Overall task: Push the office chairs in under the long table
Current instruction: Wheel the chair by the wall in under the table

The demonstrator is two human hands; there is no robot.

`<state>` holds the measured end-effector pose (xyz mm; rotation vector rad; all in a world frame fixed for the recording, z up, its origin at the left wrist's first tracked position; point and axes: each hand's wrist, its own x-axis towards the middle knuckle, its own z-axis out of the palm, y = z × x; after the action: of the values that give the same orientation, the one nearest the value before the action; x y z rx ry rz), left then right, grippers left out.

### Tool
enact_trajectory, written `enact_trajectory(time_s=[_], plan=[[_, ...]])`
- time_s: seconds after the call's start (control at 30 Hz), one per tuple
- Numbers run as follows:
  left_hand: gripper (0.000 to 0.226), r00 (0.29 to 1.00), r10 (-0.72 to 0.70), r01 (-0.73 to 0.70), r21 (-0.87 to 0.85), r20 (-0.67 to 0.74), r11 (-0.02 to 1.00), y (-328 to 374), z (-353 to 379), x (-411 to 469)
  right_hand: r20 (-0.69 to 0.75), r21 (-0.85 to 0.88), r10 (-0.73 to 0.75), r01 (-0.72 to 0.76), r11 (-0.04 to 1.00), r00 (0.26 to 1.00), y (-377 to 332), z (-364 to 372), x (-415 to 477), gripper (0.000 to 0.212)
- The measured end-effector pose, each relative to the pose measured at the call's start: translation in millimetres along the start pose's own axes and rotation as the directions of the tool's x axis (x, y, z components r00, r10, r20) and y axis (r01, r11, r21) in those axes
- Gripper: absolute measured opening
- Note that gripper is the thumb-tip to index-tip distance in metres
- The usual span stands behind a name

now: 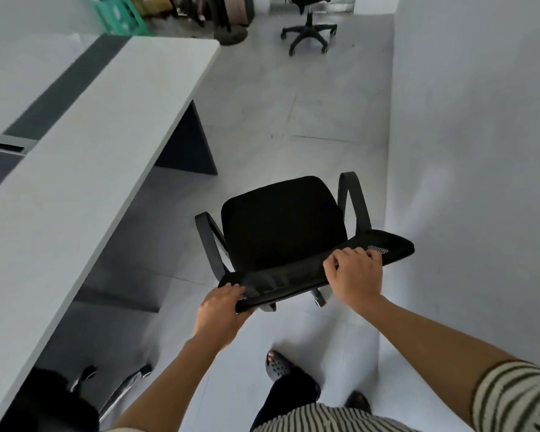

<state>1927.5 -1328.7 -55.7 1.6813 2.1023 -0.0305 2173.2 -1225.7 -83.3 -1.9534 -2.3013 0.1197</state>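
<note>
Left hand (pixel 220 310) curled over left end of backrest (pixel 296 277); right hand (pixel 354 277) clamped on top edge right of centre. Chair (pixel 281 226) on floor (pixel 309 120), in aisle, well apart from tabletop (pixel 85 145), seat angled away. Advice: swing chair left to face open bay past leg panel (pixel 190 148), push evenly, armrests (pixel 354 198) low enough to clear edge. Mesh back, padded seat, hard plastic arms; smooth tile. Second chair (pixel 307 29) far end.

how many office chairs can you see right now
3. One black mesh chair is held at its backrest by the left hand and right hand; one stands far ahead; one sits tucked under the long table, partly hidden. Others may be out of view.
</note>
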Motion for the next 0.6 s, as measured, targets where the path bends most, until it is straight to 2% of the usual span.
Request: enact_trajectory(time_s=[0.23,0.37,0.53,0.6], plan=[[0.037,0.999,-0.022,0.021,-0.014,-0.029,1.0,-33.4,-22.3,45.7,-0.049,-0.06,-0.093,0.09,0.994,0.994,-41.7,5.7,72.1,0.048],[0.043,0.997,-0.032,0.032,0.001,-0.067,0.999,-44.2,-21.2,53.2,-0.121,-0.024,-0.173,0.172,0.985,0.977,-53.4,11.1,98.2,0.046],[0.04,0.975,-0.045,0.061,0.068,-0.217,0.996,-63.6,-27.5,68.9,-0.182,0.018,-0.291,0.299,0.954,0.939,-82.9,22.0,147.9,0.044],[0.041,0.976,-0.075,0.09,0.066,-0.202,0.994,-77.7,-33.4,80.4,-0.21,0.037,-0.341,0.356,0.934,0.916,-101.2,26.4,169.8,0.041]])
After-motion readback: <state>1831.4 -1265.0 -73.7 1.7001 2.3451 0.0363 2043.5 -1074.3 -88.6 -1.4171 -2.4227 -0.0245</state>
